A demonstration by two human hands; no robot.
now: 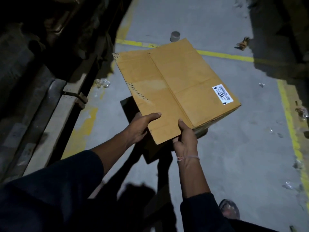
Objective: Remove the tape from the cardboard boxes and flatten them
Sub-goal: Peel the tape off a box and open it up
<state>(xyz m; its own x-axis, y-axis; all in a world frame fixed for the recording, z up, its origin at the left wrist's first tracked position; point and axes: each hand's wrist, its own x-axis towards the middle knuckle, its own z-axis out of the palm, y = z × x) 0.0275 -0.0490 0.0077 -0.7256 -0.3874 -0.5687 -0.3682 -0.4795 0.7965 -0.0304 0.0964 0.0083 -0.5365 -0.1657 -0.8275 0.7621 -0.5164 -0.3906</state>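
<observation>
A flattened brown cardboard box [173, 87] hangs in the air above the grey floor, held by its near edge. A white printed label [222, 95] sits near its right corner. My left hand [142, 127] grips the near left part of the edge, thumb on top and fingers underneath. My right hand [184, 139] grips the near corner, thumb lying along the top face. A paler strip runs across the left panel; I cannot tell whether it is tape or a mark.
Dark shelving or stacked goods [41, 64] fill the left side. Yellow floor lines [225, 55] cross behind the box and run down the right. A small grey cylinder [175, 36] stands beyond the box. Scraps of clear film [102, 83] litter the floor. A shoe [229, 209] shows bottom right.
</observation>
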